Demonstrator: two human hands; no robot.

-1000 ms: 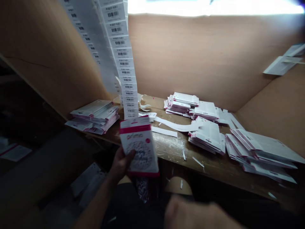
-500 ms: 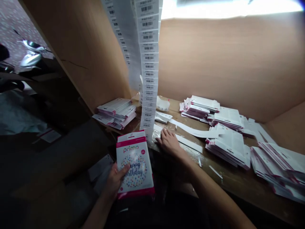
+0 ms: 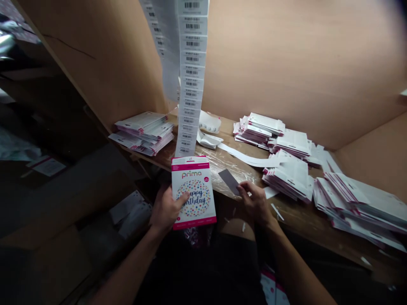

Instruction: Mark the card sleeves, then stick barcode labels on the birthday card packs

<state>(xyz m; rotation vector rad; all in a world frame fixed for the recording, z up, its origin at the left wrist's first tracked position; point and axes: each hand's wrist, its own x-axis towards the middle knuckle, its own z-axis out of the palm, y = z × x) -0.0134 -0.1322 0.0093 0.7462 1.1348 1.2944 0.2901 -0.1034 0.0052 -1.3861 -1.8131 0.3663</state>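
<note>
Along the near edge of the wooden bench (image 3: 321, 231) — left hand (image 3: 165, 208) closed on the lower side of a Prima "Happy Birthday" card pack (image 3: 193, 192), thumb across its face, the pack upright with its long axis pointing away from the body. Off to its side, right hand (image 3: 253, 202) pinches a grey rectangular slip (image 3: 228, 182) at the lower end; the slip slants up-left toward the pack's right edge, just apart from it — right hand nearer the slip. Behind, a barcode label strip (image 3: 192, 72) hangs; stacked packs (image 3: 288, 180) lie toward the bench's right end.
</note>
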